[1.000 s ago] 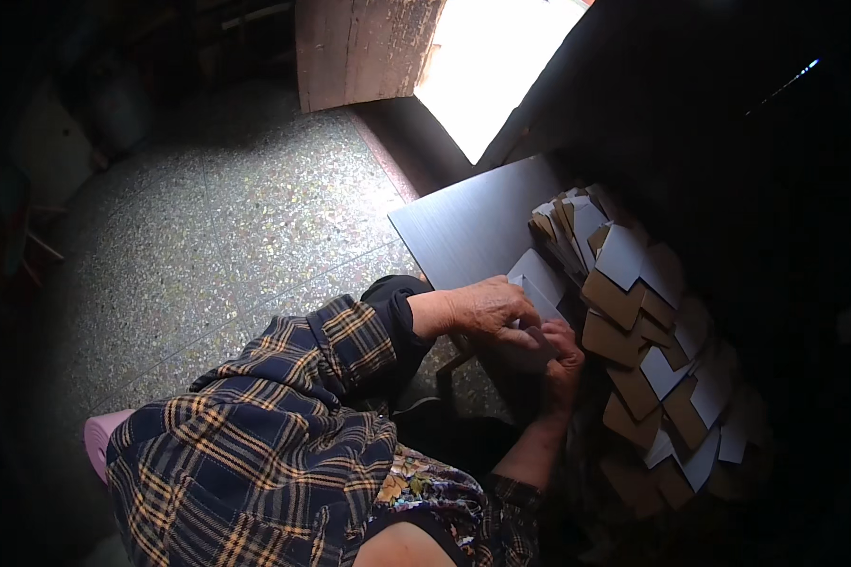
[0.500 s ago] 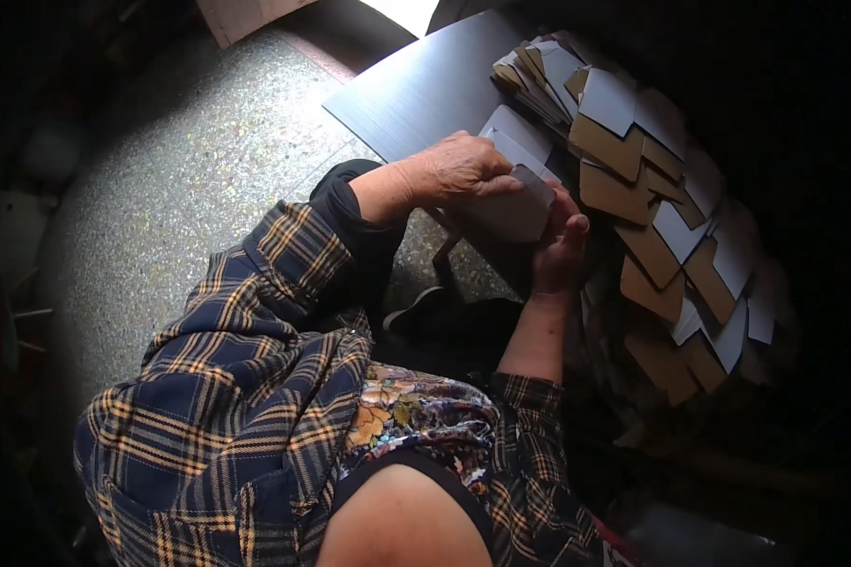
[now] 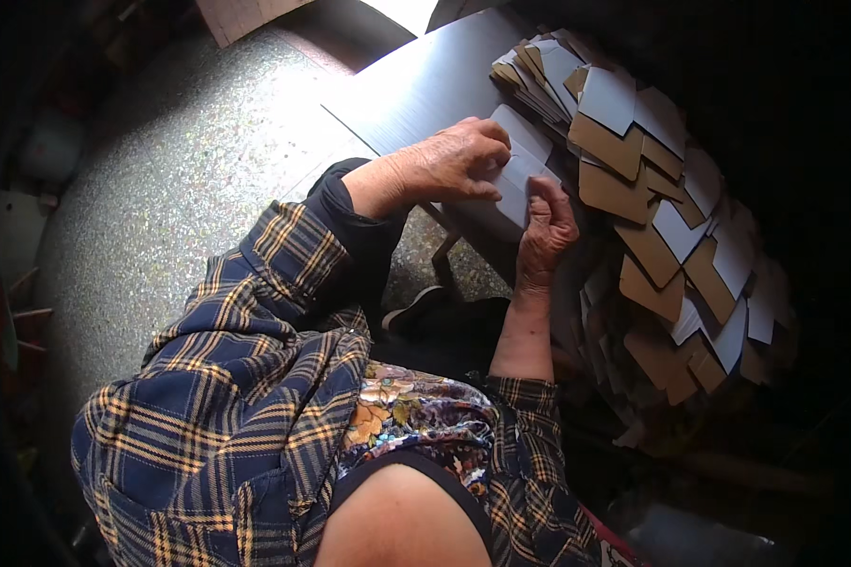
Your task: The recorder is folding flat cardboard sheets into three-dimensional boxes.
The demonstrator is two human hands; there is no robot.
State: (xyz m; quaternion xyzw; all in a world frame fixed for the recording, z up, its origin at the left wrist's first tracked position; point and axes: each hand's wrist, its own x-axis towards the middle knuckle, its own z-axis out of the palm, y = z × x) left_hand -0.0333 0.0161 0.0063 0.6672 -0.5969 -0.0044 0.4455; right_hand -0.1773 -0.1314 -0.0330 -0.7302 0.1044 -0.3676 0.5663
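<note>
Pale speckled terrazzo floor (image 3: 208, 161) spreads at far left. The left hand (image 3: 451, 161) curls over the left end of a white cardboard piece (image 3: 512, 194), thumb apart from fingers; whether it grips, I cannot tell. The piece sits above the near edge of a grey tabletop (image 3: 425, 85). The right hand (image 3: 548, 227) pinches its right end. Overlapping white-and-brown cardboard pieces (image 3: 652, 213) heap to the right.

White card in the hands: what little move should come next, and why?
Maybe the left hand could gently press the white card while the right hand steadies it, because the hands are at opposite sides of it.
</note>
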